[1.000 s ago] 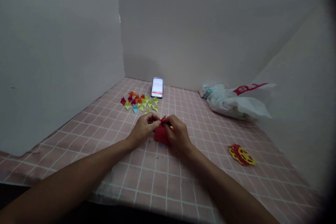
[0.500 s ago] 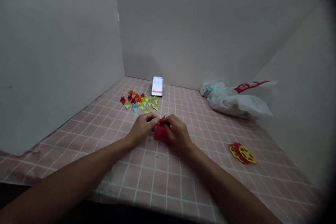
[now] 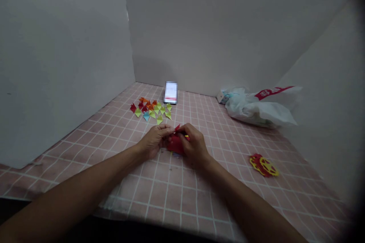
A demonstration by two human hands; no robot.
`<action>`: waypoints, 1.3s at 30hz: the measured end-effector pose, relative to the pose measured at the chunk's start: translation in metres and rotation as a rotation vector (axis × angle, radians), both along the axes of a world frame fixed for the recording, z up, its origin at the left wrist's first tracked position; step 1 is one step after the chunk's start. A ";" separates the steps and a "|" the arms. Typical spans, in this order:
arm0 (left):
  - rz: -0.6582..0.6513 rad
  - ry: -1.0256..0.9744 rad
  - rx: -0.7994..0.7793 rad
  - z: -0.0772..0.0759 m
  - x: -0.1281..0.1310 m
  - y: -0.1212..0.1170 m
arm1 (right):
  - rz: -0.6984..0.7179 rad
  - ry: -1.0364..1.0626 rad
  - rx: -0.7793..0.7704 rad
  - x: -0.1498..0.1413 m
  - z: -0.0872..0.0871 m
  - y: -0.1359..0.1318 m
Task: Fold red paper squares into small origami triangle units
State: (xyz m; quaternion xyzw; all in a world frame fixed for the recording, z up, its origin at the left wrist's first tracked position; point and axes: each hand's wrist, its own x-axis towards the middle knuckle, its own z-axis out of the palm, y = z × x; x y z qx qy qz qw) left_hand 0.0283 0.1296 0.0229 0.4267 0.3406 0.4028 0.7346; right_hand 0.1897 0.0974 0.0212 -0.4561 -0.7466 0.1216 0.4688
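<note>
A folded piece of red paper (image 3: 174, 144) lies between my two hands on the pink tiled table (image 3: 159, 190). My left hand (image 3: 154, 139) pinches its upper left edge with curled fingers. My right hand (image 3: 193, 142) pinches the top from the right, fingers closed over the paper. A small red tip sticks up between the fingertips, and a bit of yellow shows beside my right hand. Most of the paper is hidden under my fingers.
Several small folded paper triangles (image 3: 151, 110) in red, orange, green and blue lie behind my hands. A phone (image 3: 171, 92) stands against the back wall. A white plastic bag (image 3: 256, 106) lies at the back right. A red and yellow paper cutout (image 3: 264, 165) sits at the right.
The hands and the red paper have stayed nearly in place; the fingers have only shifted slightly on the paper. The view has dipped a little.
</note>
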 end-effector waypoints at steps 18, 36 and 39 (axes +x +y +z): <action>0.044 0.019 0.034 0.001 0.001 0.000 | 0.001 0.021 -0.005 0.001 -0.001 0.000; 0.130 0.120 0.150 0.003 -0.001 0.004 | -0.012 0.005 -0.045 0.001 0.002 0.004; 0.225 0.101 0.149 0.003 -0.003 0.006 | -0.060 0.068 -0.131 0.005 0.006 0.013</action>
